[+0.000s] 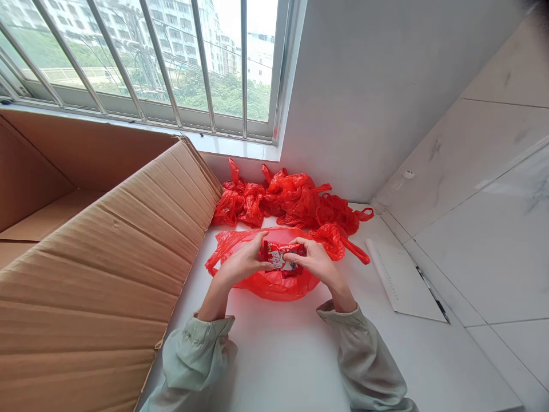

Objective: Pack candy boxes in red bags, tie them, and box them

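A small red snack packet [277,258] with white print lies between my two hands, above a red plastic bag [274,290] spread on the white table. Thumb and fingers of my left hand [246,260] pinch the packet's left end. At its right end, my right hand [315,260] grips it, with the thumb across the printed front. Another dark red wrapper edge shows just under the packet; whether it is a second packet I cannot tell. My fingertips behind the packet are partly hidden.
Several knotted red plastic bags [295,197] are heaped along the wall. To the left stands a large open cardboard box [128,229]. A notebook [405,283] and a black pen [433,294] lie at the right by the tiled wall. Behind is a barred window [171,68].
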`<action>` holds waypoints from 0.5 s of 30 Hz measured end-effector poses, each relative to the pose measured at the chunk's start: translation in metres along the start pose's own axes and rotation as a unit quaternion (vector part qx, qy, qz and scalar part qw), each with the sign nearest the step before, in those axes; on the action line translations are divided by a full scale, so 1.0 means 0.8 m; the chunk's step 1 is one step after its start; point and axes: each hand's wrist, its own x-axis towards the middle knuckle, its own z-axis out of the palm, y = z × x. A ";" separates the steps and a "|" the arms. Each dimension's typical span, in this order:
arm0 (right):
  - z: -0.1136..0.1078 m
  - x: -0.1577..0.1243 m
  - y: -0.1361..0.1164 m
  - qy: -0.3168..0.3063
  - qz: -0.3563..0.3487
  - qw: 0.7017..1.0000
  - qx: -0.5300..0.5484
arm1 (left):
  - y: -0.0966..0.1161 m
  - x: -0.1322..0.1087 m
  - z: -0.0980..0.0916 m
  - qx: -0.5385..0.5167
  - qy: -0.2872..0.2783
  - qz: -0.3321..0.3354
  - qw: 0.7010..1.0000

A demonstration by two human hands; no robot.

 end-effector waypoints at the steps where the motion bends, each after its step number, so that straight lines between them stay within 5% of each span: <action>1: 0.001 0.001 0.001 0.005 0.003 0.999 -0.033 | -0.001 0.000 0.000 0.012 0.003 -0.003 1.000; 6: 0.014 0.005 0.002 0.000 0.024 0.992 -0.126 | -0.003 0.002 -0.001 0.022 0.039 0.020 0.999; 10: 0.032 0.006 0.005 -0.030 0.001 0.995 -0.092 | -0.001 0.003 -0.002 0.026 0.062 0.052 0.996; 15: 0.033 0.010 0.020 -0.032 -0.007 0.992 -0.119 | -0.003 0.008 0.002 0.086 0.030 0.066 0.994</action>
